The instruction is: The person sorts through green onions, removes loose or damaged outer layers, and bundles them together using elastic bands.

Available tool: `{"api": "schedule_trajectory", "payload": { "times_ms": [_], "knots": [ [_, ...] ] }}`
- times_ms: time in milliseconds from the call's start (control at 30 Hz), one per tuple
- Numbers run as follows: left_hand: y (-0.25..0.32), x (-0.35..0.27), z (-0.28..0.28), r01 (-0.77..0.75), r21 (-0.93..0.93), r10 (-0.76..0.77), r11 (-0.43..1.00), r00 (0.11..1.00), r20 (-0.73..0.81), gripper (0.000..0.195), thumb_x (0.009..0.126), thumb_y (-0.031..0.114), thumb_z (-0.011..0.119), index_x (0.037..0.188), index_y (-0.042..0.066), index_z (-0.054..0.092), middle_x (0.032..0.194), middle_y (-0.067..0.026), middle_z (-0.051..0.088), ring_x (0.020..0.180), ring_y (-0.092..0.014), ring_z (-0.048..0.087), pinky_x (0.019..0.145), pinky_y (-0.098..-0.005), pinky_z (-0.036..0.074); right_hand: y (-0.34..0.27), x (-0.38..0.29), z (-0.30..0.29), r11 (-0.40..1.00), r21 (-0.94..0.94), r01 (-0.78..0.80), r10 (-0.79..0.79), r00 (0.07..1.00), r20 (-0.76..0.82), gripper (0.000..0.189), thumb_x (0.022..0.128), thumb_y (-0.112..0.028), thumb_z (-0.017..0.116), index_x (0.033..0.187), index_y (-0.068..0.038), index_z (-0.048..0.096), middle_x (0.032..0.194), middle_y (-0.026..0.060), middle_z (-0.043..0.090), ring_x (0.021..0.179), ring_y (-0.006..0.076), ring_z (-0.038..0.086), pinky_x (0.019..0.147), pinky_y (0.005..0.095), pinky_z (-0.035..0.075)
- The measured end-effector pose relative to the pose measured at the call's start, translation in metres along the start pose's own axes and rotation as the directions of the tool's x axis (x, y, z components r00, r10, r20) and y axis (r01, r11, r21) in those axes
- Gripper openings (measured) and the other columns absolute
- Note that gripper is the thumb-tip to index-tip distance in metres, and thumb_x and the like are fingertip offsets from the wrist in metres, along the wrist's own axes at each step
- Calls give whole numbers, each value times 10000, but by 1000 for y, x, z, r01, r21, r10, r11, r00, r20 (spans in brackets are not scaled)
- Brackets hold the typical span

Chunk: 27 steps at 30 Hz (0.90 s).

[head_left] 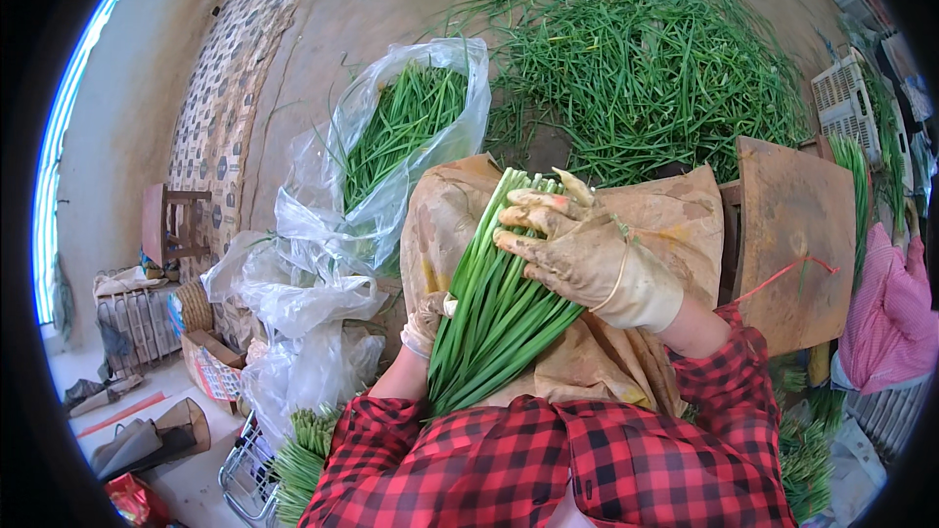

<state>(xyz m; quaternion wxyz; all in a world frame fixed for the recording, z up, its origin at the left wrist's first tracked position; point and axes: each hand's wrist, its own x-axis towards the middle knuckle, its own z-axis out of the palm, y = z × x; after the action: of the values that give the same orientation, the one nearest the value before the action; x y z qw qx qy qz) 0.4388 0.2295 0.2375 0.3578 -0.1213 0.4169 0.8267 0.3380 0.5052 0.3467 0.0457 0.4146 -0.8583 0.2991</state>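
Observation:
A bundle of long green stalks with pale ends, perhaps garlic chives (499, 293), lies slantwise over my lap on a stained brown cloth apron (660, 213). My left hand (427, 323), in a soiled glove, holds the bundle from its left side; its fingers are mostly hidden behind the leaves. Across the upper part, near the pale cut ends, lies my right hand (561, 242) in a dirty cream rubber glove with a band round the wrist. Its fingers are spread a little over the stalks, and whether they grip is unclear.
Ahead on the floor is a large heap of loose green leaves (653, 66). An open clear plastic bag (469, 110) of greens stands to its left. At my right is a wooden stool (796, 249) with red string; beyond it, a person's pink checked sleeve (884, 308). More bundles (304, 447) lie lower left.

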Motion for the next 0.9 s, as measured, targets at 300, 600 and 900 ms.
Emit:
{"api": "schedule_trajectory", "payload": {
  "times_ms": [300, 600, 900],
  "knots": [
    [7, 0, 15, 27, 52, -32, 998, 994, 101, 578, 711, 126, 744, 1246, 27, 550, 1129, -86, 632, 964, -195, 624, 849, -319, 495, 15, -2, 0, 901, 425, -85, 79, 996, 30, 111, 833, -103, 617, 938, -126, 646, 983, 11, 651, 1001, 219, 606, 1020, 459, 347],
    [14, 9, 33, 206, 77, -217, 976, 960, 175, 812, 642, 124, 788, 1367, 33, 435, 1238, -97, 577, 1047, -215, 593, 926, -347, 462, 71, 0, -10, 236, 938, -252, 634, 772, 48, 196, 839, -36, 646, 1031, -72, 650, 910, 30, 679, 798, 131, 631, 757, 269, 520],
    [18, 2, 30, 245, -178, -245, 953, 969, 23, 726, 651, 128, 734, 1321, 1, 485, 1165, -116, 622, 1012, -225, 624, 920, -346, 481, 53, -12, -65, 976, -7, -218, 207, 933, -295, 355, 732, -158, 747, 1061, -101, 628, 1207, 82, 556, 1225, 268, 463, 1061, 413, 318]
  ]
}}
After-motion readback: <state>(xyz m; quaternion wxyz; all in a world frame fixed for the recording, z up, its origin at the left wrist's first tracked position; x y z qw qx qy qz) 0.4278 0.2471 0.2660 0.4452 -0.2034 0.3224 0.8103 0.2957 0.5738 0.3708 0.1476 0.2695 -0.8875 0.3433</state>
